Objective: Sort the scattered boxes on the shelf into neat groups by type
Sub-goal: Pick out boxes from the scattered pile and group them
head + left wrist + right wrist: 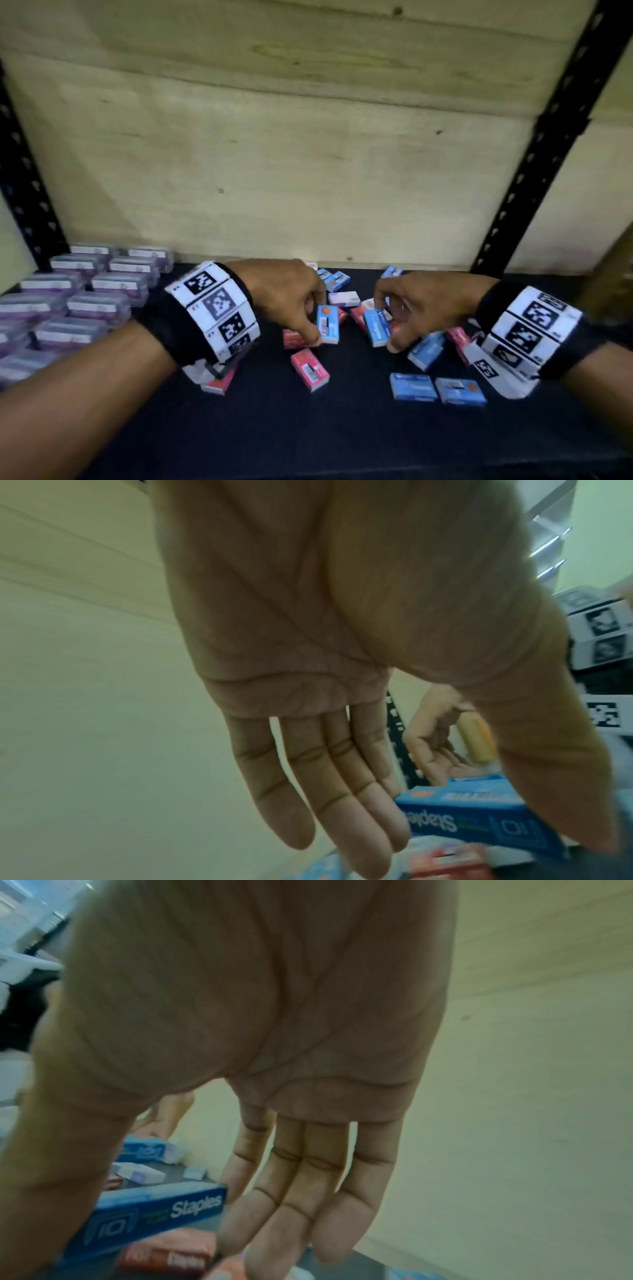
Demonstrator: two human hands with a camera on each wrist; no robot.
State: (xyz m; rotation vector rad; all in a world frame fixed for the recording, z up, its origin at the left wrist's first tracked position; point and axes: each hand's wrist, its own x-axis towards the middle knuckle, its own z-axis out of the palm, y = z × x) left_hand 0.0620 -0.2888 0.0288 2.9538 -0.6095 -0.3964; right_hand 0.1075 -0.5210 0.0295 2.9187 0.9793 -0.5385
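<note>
Small blue and red staple boxes lie scattered on the dark shelf (308,442). My left hand (318,318) pinches one blue box (327,323) between thumb and fingers and holds it just above the pile. The left wrist view shows that blue box (479,815) against the thumb, with the other fingers (308,791) stretched down. My right hand (386,326) pinches a second blue box (376,327) in the same way. The right wrist view shows this box (154,1215), marked Staples, over a red box (164,1256).
Purple boxes (85,294) stand in neat rows at the left. Loose red boxes (310,370) and blue boxes (414,387) lie between and in front of the hands. Black uprights (534,164) flank a wooden back panel (308,154).
</note>
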